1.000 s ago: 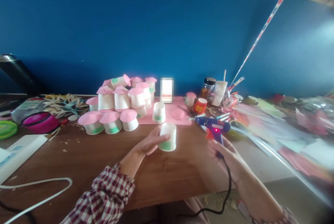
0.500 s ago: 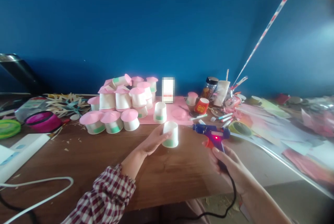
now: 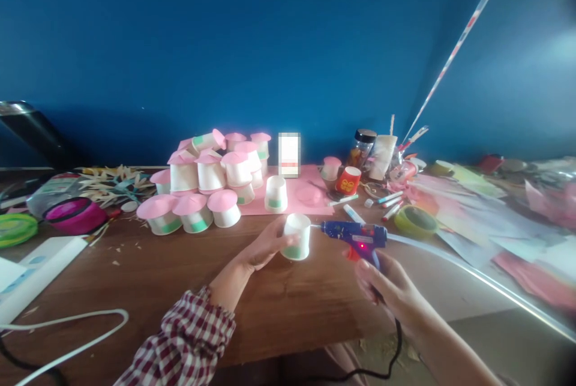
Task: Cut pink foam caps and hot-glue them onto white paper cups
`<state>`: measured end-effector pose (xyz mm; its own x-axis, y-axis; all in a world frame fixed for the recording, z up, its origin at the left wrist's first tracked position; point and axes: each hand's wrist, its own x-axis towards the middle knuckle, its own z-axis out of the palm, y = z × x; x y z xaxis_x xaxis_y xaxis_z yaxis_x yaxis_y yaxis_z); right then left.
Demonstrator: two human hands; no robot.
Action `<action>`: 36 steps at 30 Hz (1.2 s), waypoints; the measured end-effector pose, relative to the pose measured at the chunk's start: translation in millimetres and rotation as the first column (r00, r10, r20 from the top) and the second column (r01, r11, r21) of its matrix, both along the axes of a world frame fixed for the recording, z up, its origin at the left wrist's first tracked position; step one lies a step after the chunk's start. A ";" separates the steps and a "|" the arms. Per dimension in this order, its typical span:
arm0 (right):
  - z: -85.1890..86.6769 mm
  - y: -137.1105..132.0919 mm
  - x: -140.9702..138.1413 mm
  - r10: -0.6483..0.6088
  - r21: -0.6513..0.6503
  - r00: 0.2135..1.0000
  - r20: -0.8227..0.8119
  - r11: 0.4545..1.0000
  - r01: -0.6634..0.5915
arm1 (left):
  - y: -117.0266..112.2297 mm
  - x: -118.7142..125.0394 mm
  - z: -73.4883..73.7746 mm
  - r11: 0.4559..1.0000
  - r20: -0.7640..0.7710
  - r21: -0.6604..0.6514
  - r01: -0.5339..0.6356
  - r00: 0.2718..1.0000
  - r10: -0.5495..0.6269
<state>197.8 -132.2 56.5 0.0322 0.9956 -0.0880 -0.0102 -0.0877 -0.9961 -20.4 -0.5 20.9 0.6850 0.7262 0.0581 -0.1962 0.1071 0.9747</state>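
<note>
My left hand (image 3: 261, 248) grips a small white paper cup (image 3: 297, 237) with a green band, held upside down above the wooden table (image 3: 180, 278). My right hand (image 3: 382, 284) is closed on the handle of a blue hot glue gun (image 3: 355, 235) with a red light lit. The gun's nozzle points left and reaches the cup's upper edge. A black cord runs from the gun down past my right wrist.
A pile of white cups with pink caps (image 3: 207, 179) stands behind, with one plain cup (image 3: 275, 194) on a pink sheet (image 3: 310, 197). A jar (image 3: 360, 149), a red cup (image 3: 347, 181), markers and a green tape roll (image 3: 414, 221) lie right. A pink bowl (image 3: 74, 215) and a white cable (image 3: 67, 329) are at the left.
My right hand has swung the glue gun left until its nozzle meets the cup. The left hand with the cup has shifted slightly right and up.
</note>
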 end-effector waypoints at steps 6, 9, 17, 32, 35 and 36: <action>1.2 1.2 0.0 -0.013 0.009 0.998 0.059 1.000 0.012 | -0.4 0.0 -1.0 1.000 0.017 0.006 0.005 1.000 -0.005; 1.3 1.9 -0.3 -0.015 0.014 0.998 0.056 1.000 0.014 | 0.1 -0.1 -1.8 1.000 0.025 0.006 -0.003 1.000 0.003; 3.8 1.0 0.4 0.032 0.013 0.994 0.105 0.999 -0.033 | 0.3 0.5 -1.9 1.000 0.042 -0.013 -0.009 0.999 0.010; 2.4 3.1 3.3 0.054 0.013 0.981 0.186 0.998 -0.058 | -0.4 -1.2 0.8 1.000 0.036 0.010 0.028 0.999 -0.028; 1.7 3.2 3.8 0.057 0.014 0.978 0.200 0.998 -0.060 | -0.3 -1.5 0.8 0.999 0.033 0.012 0.035 0.999 -0.035; 1.5 3.2 3.8 0.053 0.011 0.978 0.204 0.998 -0.057 | -0.4 -1.6 0.8 0.999 0.033 0.012 0.035 0.999 -0.035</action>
